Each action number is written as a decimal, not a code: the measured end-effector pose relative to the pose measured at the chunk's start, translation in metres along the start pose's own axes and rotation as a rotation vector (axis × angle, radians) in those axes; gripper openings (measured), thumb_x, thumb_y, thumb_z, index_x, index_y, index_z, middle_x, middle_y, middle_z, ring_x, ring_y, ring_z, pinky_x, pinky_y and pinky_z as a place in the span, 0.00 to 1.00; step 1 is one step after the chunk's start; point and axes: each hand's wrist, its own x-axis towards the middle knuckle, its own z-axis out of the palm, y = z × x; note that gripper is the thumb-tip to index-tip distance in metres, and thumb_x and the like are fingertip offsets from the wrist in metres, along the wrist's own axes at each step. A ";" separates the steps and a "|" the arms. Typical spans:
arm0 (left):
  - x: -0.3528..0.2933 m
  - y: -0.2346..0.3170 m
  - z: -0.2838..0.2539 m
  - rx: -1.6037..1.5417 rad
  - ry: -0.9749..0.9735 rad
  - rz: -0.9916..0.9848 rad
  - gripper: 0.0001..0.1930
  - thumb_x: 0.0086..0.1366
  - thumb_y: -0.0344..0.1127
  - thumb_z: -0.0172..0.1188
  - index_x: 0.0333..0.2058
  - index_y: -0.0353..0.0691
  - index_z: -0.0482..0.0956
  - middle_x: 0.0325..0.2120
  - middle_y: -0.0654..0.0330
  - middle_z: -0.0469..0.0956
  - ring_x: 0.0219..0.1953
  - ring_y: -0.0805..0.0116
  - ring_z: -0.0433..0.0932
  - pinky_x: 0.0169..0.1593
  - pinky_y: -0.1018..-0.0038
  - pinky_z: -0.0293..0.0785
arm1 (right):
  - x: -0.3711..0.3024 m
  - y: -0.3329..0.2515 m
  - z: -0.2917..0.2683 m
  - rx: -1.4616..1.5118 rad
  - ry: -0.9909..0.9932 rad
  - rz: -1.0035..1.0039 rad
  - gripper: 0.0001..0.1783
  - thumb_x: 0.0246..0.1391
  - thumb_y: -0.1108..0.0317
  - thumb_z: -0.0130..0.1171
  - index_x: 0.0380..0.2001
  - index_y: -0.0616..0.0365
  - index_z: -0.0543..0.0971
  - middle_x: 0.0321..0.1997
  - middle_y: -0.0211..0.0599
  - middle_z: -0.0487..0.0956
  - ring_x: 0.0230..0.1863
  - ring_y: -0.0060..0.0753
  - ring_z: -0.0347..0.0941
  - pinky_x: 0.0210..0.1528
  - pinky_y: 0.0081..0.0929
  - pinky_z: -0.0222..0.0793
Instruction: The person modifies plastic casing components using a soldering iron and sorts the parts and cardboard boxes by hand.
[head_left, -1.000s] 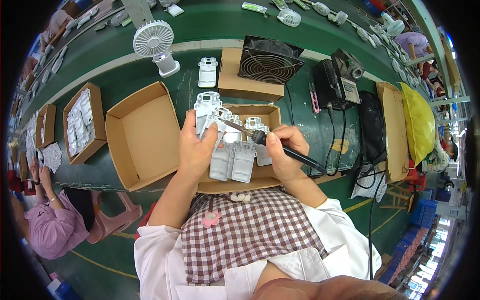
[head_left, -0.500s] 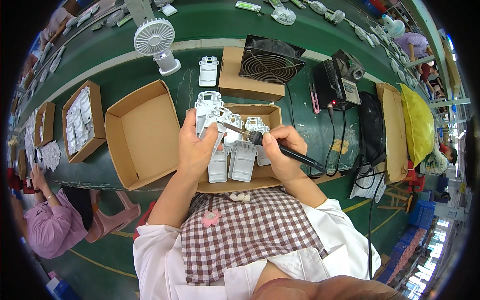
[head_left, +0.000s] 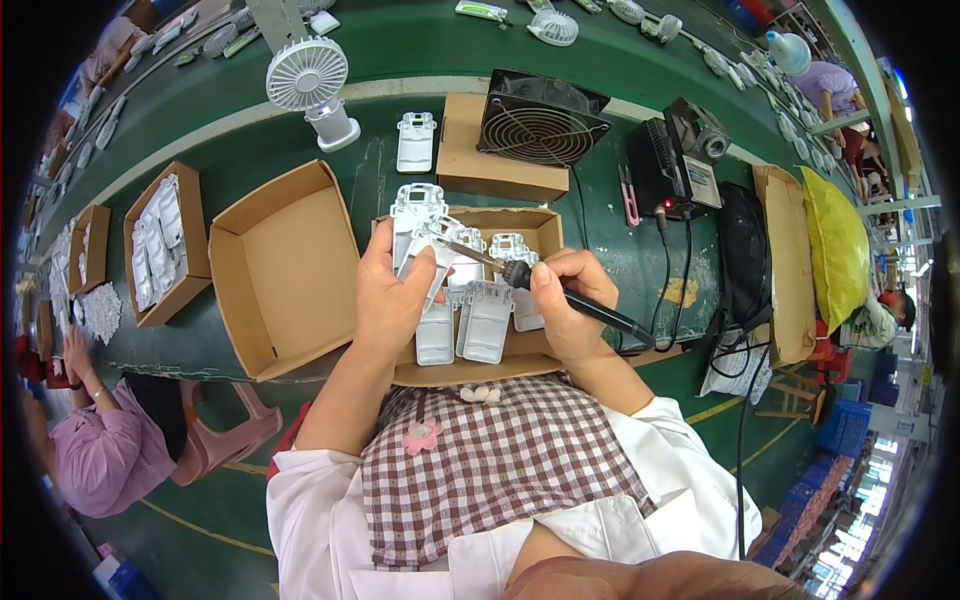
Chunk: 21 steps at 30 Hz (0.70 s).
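Observation:
My left hand [head_left: 392,295] is closed round a white plastic housing [head_left: 418,203], holding it over the near cardboard box. In my right hand [head_left: 572,305] is a black-handled soldering iron [head_left: 598,310], slanting up to the left. Its metal tip reaches the housing close to my left thumb; whether it touches cannot be made out. Below both hands, several white housings [head_left: 487,322] lie in the shallow cardboard box [head_left: 548,232]. Another white housing [head_left: 416,142] rests on the green table beyond.
An open cardboard box [head_left: 285,270] stands left, beside a box of white parts [head_left: 160,245]. A small white fan [head_left: 307,78], a black fan [head_left: 545,118] on a carton, tweezers [head_left: 629,196] and a black soldering station [head_left: 672,168] stand behind. A co-worker [head_left: 115,440] sits left.
My right hand and the soldering iron have shifted very slightly. The small fans on the belt at the back have moved left. My left hand keeps its hold on the housing.

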 end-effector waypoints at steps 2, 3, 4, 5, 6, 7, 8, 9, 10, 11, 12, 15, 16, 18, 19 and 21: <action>-0.001 0.003 0.002 0.000 0.000 -0.010 0.13 0.61 0.25 0.49 0.45 0.33 0.67 0.33 0.59 0.76 0.30 0.75 0.77 0.24 0.80 0.73 | 0.000 0.002 -0.001 0.008 -0.004 -0.001 0.06 0.52 0.74 0.60 0.26 0.61 0.72 0.23 0.29 0.74 0.22 0.12 0.65 0.22 0.13 0.61; -0.001 0.004 0.003 0.000 -0.001 -0.021 0.14 0.61 0.25 0.49 0.46 0.33 0.68 0.33 0.59 0.76 0.30 0.75 0.77 0.23 0.80 0.73 | 0.000 0.002 -0.002 0.016 -0.006 -0.002 0.06 0.52 0.74 0.59 0.27 0.61 0.71 0.24 0.29 0.75 0.22 0.12 0.65 0.22 0.13 0.61; -0.002 0.004 0.003 0.000 0.000 -0.021 0.14 0.61 0.25 0.49 0.46 0.33 0.68 0.33 0.59 0.76 0.30 0.75 0.77 0.23 0.80 0.73 | 0.000 0.002 -0.002 0.016 -0.007 -0.002 0.06 0.52 0.74 0.59 0.27 0.61 0.71 0.24 0.29 0.75 0.22 0.12 0.65 0.22 0.13 0.61; -0.002 0.003 0.003 0.013 0.001 -0.021 0.14 0.61 0.25 0.49 0.46 0.33 0.68 0.33 0.58 0.76 0.30 0.75 0.77 0.23 0.80 0.72 | -0.001 0.003 -0.002 0.023 -0.006 0.008 0.06 0.52 0.74 0.59 0.27 0.61 0.72 0.24 0.29 0.75 0.22 0.12 0.65 0.23 0.13 0.61; -0.002 0.003 0.004 0.026 0.003 -0.021 0.14 0.60 0.25 0.49 0.46 0.33 0.68 0.33 0.58 0.76 0.30 0.75 0.77 0.23 0.80 0.72 | -0.001 0.003 -0.002 0.030 -0.005 0.018 0.06 0.52 0.75 0.59 0.26 0.61 0.72 0.24 0.29 0.75 0.22 0.11 0.65 0.23 0.13 0.61; -0.003 0.002 0.004 0.025 0.003 -0.021 0.14 0.60 0.25 0.49 0.46 0.33 0.68 0.33 0.58 0.76 0.30 0.75 0.77 0.23 0.80 0.72 | -0.001 0.002 -0.002 0.030 -0.006 0.018 0.06 0.52 0.75 0.59 0.26 0.61 0.72 0.24 0.29 0.75 0.22 0.11 0.65 0.23 0.13 0.61; -0.003 0.002 0.004 0.032 0.002 -0.021 0.15 0.60 0.25 0.49 0.47 0.33 0.68 0.33 0.58 0.76 0.30 0.75 0.77 0.23 0.80 0.72 | -0.001 0.002 -0.002 0.028 -0.007 0.014 0.06 0.52 0.75 0.59 0.26 0.62 0.72 0.24 0.29 0.75 0.22 0.11 0.65 0.23 0.13 0.61; -0.003 0.002 0.005 0.038 0.000 -0.020 0.15 0.60 0.25 0.50 0.47 0.33 0.68 0.33 0.58 0.76 0.30 0.75 0.77 0.22 0.80 0.72 | -0.001 0.001 -0.002 0.026 -0.008 0.009 0.06 0.52 0.75 0.59 0.26 0.62 0.71 0.24 0.29 0.75 0.22 0.11 0.65 0.23 0.13 0.61; -0.003 0.001 0.005 0.037 0.001 -0.021 0.15 0.60 0.25 0.50 0.47 0.33 0.68 0.33 0.58 0.76 0.30 0.75 0.77 0.22 0.80 0.72 | -0.001 0.001 -0.002 0.025 -0.009 0.010 0.06 0.52 0.75 0.59 0.26 0.62 0.71 0.24 0.29 0.75 0.22 0.11 0.65 0.23 0.13 0.61; -0.003 -0.001 0.004 0.042 0.000 -0.017 0.15 0.60 0.25 0.50 0.47 0.32 0.68 0.33 0.59 0.76 0.30 0.75 0.77 0.22 0.80 0.72 | -0.001 0.001 -0.002 0.020 -0.009 0.009 0.06 0.52 0.75 0.59 0.26 0.62 0.72 0.24 0.29 0.75 0.22 0.12 0.65 0.23 0.13 0.61; -0.002 -0.002 0.004 0.047 -0.002 -0.013 0.15 0.60 0.25 0.50 0.47 0.32 0.68 0.33 0.59 0.76 0.30 0.75 0.77 0.22 0.80 0.72 | -0.001 0.001 -0.002 0.014 -0.009 0.009 0.06 0.52 0.75 0.59 0.26 0.62 0.72 0.24 0.29 0.74 0.22 0.12 0.66 0.23 0.13 0.61; 0.000 -0.002 0.003 0.040 -0.003 -0.014 0.15 0.60 0.25 0.50 0.47 0.33 0.68 0.33 0.59 0.76 0.30 0.75 0.77 0.23 0.80 0.73 | 0.001 0.002 0.000 0.024 -0.002 0.019 0.06 0.52 0.75 0.59 0.26 0.62 0.72 0.23 0.29 0.74 0.23 0.12 0.66 0.23 0.13 0.61; 0.000 -0.002 0.003 0.040 -0.003 -0.014 0.15 0.60 0.25 0.50 0.47 0.33 0.68 0.33 0.59 0.76 0.30 0.75 0.77 0.23 0.80 0.73 | 0.001 0.001 0.000 0.024 -0.003 0.019 0.06 0.52 0.75 0.59 0.26 0.62 0.72 0.23 0.29 0.74 0.23 0.12 0.66 0.23 0.13 0.61; 0.002 -0.002 0.001 0.058 0.011 -0.027 0.15 0.60 0.25 0.50 0.47 0.34 0.68 0.33 0.59 0.76 0.30 0.76 0.76 0.23 0.80 0.74 | 0.002 0.001 0.001 -0.004 -0.011 0.037 0.06 0.52 0.75 0.60 0.26 0.61 0.72 0.23 0.29 0.74 0.22 0.12 0.65 0.23 0.14 0.61; 0.001 -0.002 -0.001 0.069 0.024 -0.024 0.15 0.60 0.25 0.50 0.47 0.34 0.68 0.33 0.59 0.76 0.30 0.76 0.76 0.23 0.80 0.74 | 0.002 0.002 0.003 0.012 -0.018 0.037 0.06 0.52 0.75 0.60 0.26 0.61 0.72 0.23 0.29 0.74 0.22 0.12 0.65 0.23 0.14 0.61; 0.000 -0.002 -0.003 0.042 0.021 -0.024 0.15 0.60 0.25 0.51 0.47 0.35 0.68 0.32 0.61 0.76 0.28 0.77 0.76 0.24 0.79 0.75 | 0.002 0.003 0.001 -0.063 -0.019 0.027 0.06 0.51 0.74 0.60 0.26 0.59 0.72 0.22 0.28 0.73 0.21 0.14 0.65 0.23 0.15 0.60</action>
